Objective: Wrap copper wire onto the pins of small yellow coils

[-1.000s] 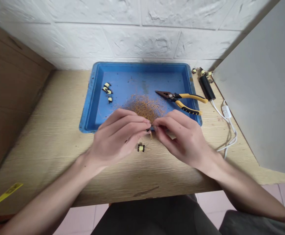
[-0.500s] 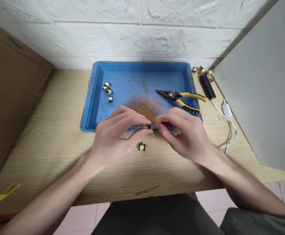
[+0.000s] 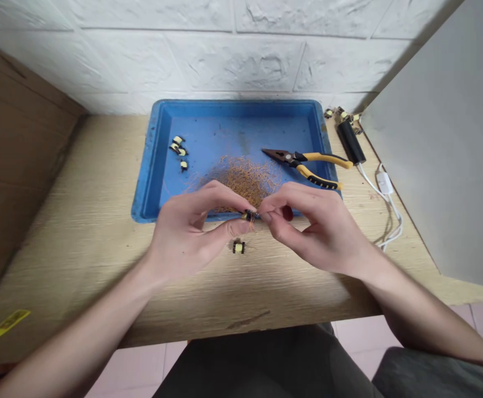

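Note:
My left hand pinches a small black and yellow coil part between thumb and forefinger, just in front of the blue tray. My right hand meets it from the right, fingertips pinched at the same part; whether it grips the part or a wire on it I cannot tell. A second such part lies on the wooden table below the hands. A heap of copper wire scraps sits in the tray behind my fingers.
Yellow-handled pliers lie across the tray's right side. Three small coil parts rest at the tray's left. A black plug with white cable and more small parts lie by the grey panel at right. Brown board stands left.
Both hands have stayed together on the small part, lifting slightly toward the tray's front edge. The view has shifted a little; nothing else moved.

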`<action>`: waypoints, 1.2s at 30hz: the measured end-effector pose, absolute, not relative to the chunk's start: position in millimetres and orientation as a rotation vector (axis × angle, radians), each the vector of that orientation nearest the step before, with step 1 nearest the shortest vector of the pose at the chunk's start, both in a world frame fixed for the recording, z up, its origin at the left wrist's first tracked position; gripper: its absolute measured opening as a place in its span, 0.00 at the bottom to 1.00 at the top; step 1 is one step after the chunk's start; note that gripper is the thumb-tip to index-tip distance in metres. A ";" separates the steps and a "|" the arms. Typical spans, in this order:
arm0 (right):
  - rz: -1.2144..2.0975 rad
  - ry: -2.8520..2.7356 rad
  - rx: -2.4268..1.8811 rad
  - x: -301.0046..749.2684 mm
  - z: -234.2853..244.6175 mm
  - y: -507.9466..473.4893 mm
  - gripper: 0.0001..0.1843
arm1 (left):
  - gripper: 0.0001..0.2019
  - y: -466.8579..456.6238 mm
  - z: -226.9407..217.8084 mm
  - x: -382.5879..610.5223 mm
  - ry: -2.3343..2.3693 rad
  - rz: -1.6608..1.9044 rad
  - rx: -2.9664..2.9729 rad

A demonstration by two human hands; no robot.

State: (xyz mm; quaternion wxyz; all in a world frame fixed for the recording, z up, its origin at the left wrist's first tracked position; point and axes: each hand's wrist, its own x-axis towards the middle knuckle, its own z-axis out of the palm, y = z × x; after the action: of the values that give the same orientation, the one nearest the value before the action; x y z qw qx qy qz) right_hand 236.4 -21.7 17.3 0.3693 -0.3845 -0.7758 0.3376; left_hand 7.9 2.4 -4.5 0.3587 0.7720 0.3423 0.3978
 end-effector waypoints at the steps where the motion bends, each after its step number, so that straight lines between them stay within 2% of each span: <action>1: 0.866 -1.994 -0.981 236.7 17.3 -21.6 0.06 | 0.05 2.3 -4.4 8.4 0.886 1.010 1.962; 7: 0.937 -1.941 -1.000 233.1 16.0 -20.7 0.07 | 0.12 0.3 -4.3 10.8 0.923 1.073 1.893; 10: 1.111 -1.789 -1.025 230.3 15.7 -21.8 0.06 | 0.09 -3.4 -2.2 12.6 0.945 1.141 1.915; 13: 1.273 -1.639 -1.029 229.0 16.5 -23.3 0.06 | 0.05 -5.0 -0.1 13.5 0.966 1.259 2.119; 15: 1.340 -1.581 -1.021 228.6 17.5 -24.0 0.06 | 0.08 -3.8 0.8 12.9 0.939 1.372 2.299; 19: 1.402 -1.515 -0.990 227.4 19.3 -24.2 0.05 | 0.10 0.5 1.6 9.9 0.829 1.335 2.551; 26: 1.396 -1.548 -0.972 227.9 17.7 -22.8 0.05 | 0.10 1.2 1.6 9.7 0.758 1.313 2.616; 36: 1.122 -1.686 -1.042 229.4 10.5 -22.1 0.04 | 0.13 -0.9 -1.9 12.6 0.863 1.253 2.542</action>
State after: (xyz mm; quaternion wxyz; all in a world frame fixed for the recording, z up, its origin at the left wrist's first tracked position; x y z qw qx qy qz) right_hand 229.4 -22.1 10.5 0.4186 -0.4154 -0.6723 0.4474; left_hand 12.6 -0.9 -1.9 0.0896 0.8546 0.2901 0.4214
